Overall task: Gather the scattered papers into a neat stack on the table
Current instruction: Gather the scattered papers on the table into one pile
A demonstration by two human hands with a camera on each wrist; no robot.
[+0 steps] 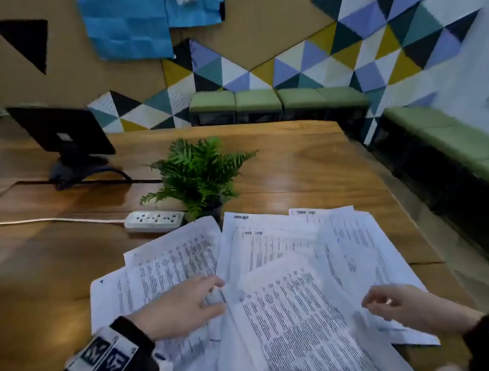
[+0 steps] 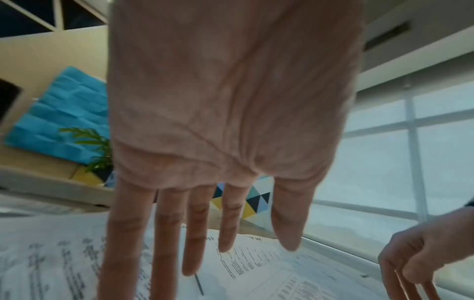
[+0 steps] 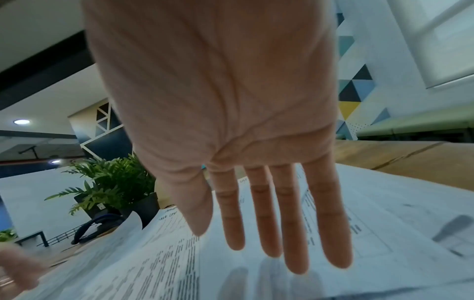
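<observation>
Several printed white papers [image 1: 286, 269] lie fanned out and overlapping on the wooden table [image 1: 308, 166], close to its near edge. My left hand [image 1: 213, 294] is over the left part of the pile, its straight, spread fingers [image 2: 195, 263] reaching to a sheet's edge. My right hand [image 1: 370, 301] hovers over the right part. In the right wrist view its fingers [image 3: 295, 261] are straight just above a sheet [image 3: 384, 213] and cast shadows on it. Neither hand holds a sheet.
A potted fern [image 1: 199, 174] stands just behind the papers, with a white power strip [image 1: 153, 220] and its cable [image 1: 52, 219] to its left. A dark screen on a stand [image 1: 63, 134] sits at the far left. Green benches [image 1: 260, 100] line the walls beyond the table.
</observation>
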